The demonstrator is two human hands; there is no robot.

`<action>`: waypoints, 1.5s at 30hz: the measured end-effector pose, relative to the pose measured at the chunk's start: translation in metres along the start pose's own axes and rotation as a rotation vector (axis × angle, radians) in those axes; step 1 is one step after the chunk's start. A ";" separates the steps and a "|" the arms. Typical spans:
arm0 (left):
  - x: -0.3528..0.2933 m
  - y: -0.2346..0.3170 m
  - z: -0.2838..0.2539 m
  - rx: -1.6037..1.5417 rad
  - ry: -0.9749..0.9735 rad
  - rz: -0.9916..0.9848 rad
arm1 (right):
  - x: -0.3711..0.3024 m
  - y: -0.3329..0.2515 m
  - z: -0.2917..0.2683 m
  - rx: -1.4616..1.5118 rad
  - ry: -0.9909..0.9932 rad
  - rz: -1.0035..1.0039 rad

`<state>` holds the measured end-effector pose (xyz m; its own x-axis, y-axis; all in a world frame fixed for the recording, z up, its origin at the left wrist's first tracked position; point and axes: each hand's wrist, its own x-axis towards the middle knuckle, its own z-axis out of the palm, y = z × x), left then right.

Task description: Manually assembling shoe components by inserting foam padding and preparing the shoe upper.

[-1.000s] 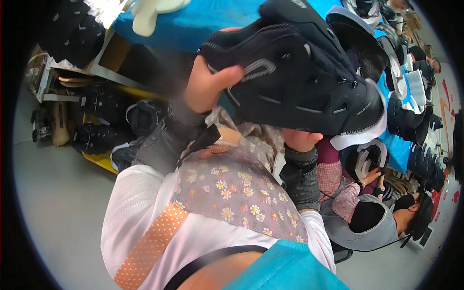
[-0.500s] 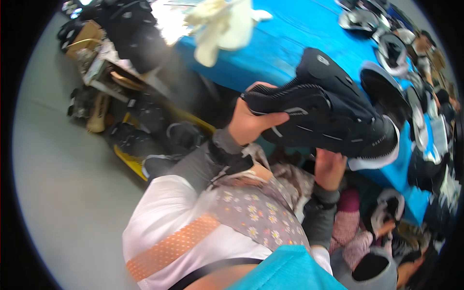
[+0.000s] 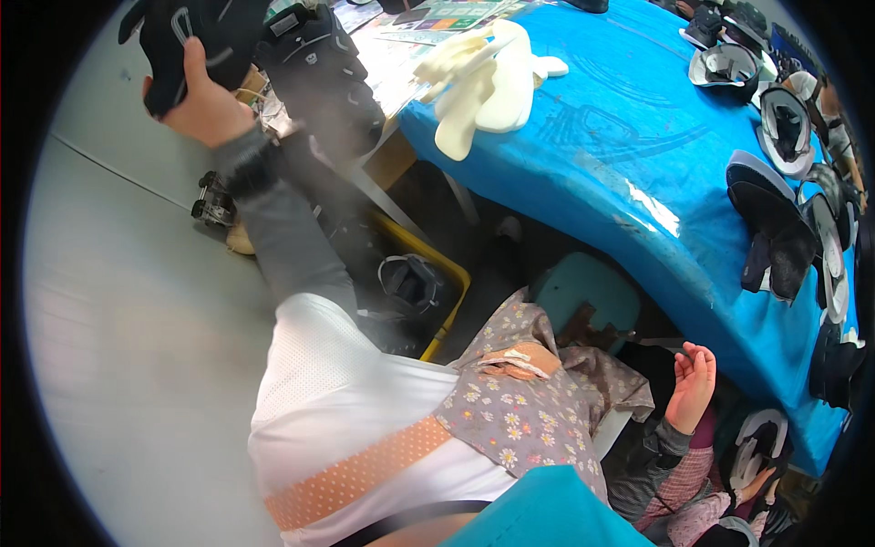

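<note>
The left hand (image 3: 205, 111) grips a black shoe (image 3: 219, 36), well apart from the loosely curled right hand (image 3: 693, 387).

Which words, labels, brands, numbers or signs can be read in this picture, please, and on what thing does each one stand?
None can be read clearly.
Colourful printed sheets beside the blue cover: print too small and blurred.
Black shoe upper in the left hand: a pale loop-shaped mark, no readable letters.
Piled black uppers: small pale marks, too small to read.
</note>
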<state>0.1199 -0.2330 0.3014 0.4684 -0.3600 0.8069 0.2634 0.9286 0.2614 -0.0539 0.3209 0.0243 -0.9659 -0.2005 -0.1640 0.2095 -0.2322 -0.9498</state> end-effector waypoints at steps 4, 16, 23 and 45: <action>0.074 -0.084 0.007 0.343 -0.004 0.183 | -0.004 0.014 0.001 0.019 -0.053 0.054; 0.061 -0.142 0.028 1.228 -0.755 0.525 | -0.003 0.016 0.003 0.006 -0.069 0.089; 0.137 -0.172 0.057 1.027 -0.785 0.027 | -0.002 0.032 -0.004 0.039 -0.039 0.125; 0.064 -0.145 0.045 1.300 -0.613 0.148 | -0.001 0.054 0.030 -0.065 -0.160 0.251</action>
<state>0.0732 -0.3869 0.3387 -0.0933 -0.4705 0.8775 -0.8500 0.4965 0.1759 -0.0366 0.2797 -0.0191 -0.8478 -0.3927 -0.3564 0.4233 -0.0963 -0.9009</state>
